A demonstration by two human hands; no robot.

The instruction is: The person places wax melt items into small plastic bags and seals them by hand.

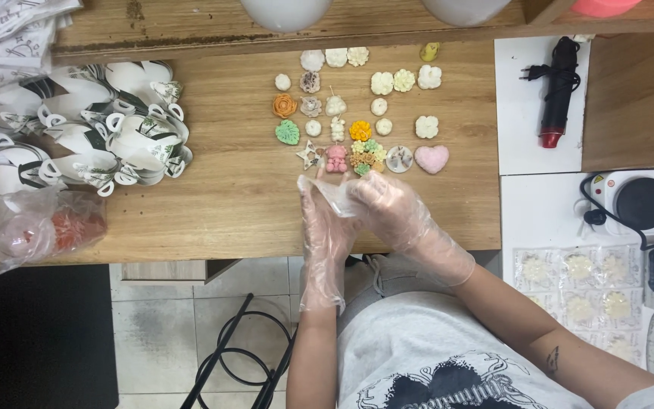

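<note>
Both my hands wear thin clear plastic gloves. My left hand (323, 231) and my right hand (395, 216) meet over the front of the wooden table (236, 189) and together pinch a small clear plastic bag (332, 195). Just beyond my fingers lie several small moulded wax shapes: a pink bear (336, 159), a white star (309, 155), a pink heart (431, 159), a green leaf (288, 132), an orange rose (284, 105) and a yellow flower (360, 130), among many white and cream flowers.
Folded white paper boxes with green leaf print (92, 129) pile up at the left. A clear bag of orange pieces (39, 227) lies front left. On the white surface at right sit a black heat gun (558, 91), a small hot plate (641, 204), and bagged wax pieces (580, 291).
</note>
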